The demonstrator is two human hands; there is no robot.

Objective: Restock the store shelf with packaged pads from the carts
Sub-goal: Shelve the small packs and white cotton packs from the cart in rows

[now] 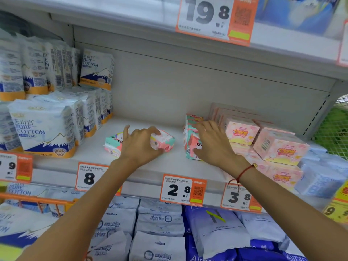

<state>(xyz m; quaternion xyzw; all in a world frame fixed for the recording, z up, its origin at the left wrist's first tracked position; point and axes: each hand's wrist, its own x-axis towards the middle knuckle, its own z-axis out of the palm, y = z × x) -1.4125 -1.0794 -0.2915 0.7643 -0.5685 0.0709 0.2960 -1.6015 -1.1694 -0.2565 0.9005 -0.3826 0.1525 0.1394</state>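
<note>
1. Both arms are reached onto the middle shelf [169, 162], palms down.
2. The left hand [140, 146] is closed loosely over a small pink-and-mint pad pack [163, 141]; fingers are curled over its top and thumb side, so a light hold is judged, not a firm clamp. A second similar pack [113, 146] lies flat just left of that hand, partly hidden by it.
3. The right hand [212, 144] is laid flat and spread against an upright row of packs [192, 136]; nothing is enclosed, it is only pressed against the row's side and top.
4. Key relation: the held pack lies left of the upright row, with bare shelf between them. Its long axis is seen running roughly left-right, lying flat, while the row's packs stand on edge.
5. The left hand is nearer the loose packs; the right is nearer the row.
6. Judged step: the held pack is to be stood up and slid right against the row, which is steadied by the right hand.
7. Pink boxed packs [243, 132] are stacked just right of the row.
</note>
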